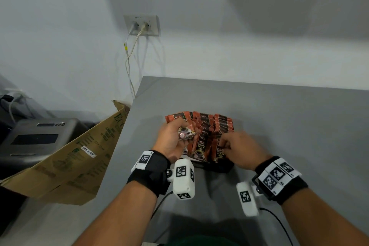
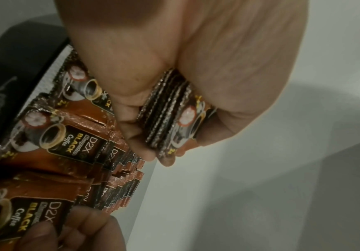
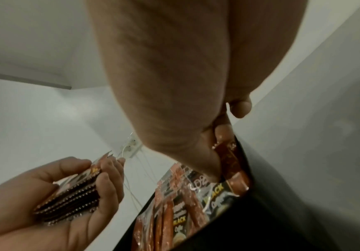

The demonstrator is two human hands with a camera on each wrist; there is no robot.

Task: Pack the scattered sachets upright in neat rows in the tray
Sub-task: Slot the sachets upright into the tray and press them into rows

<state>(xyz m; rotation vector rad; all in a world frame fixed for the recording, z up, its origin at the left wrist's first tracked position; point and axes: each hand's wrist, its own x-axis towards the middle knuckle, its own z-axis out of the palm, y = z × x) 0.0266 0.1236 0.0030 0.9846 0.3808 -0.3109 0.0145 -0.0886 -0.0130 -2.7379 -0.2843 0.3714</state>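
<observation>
A black tray (image 1: 219, 166) sits on the grey table (image 1: 289, 118), filled with rows of upright orange-brown coffee sachets (image 1: 205, 126). Just above the tray's left side, my left hand (image 1: 177, 133) grips a stack of several sachets (image 1: 185, 135); the left wrist view shows their crimped edges (image 2: 168, 112) between thumb and fingers. My right hand (image 1: 226, 145) is over the near right row. In the right wrist view its thumb and fingers (image 3: 209, 168) pinch the top of one sachet (image 3: 230, 161) standing by the tray wall (image 3: 265, 212).
An open cardboard box (image 1: 79, 158) leans against the table's left edge, with a grey machine (image 1: 40, 136) behind it. A wall socket (image 1: 142, 25) with cables hangs beyond the far left corner. Bare table surface lies to the right of the tray.
</observation>
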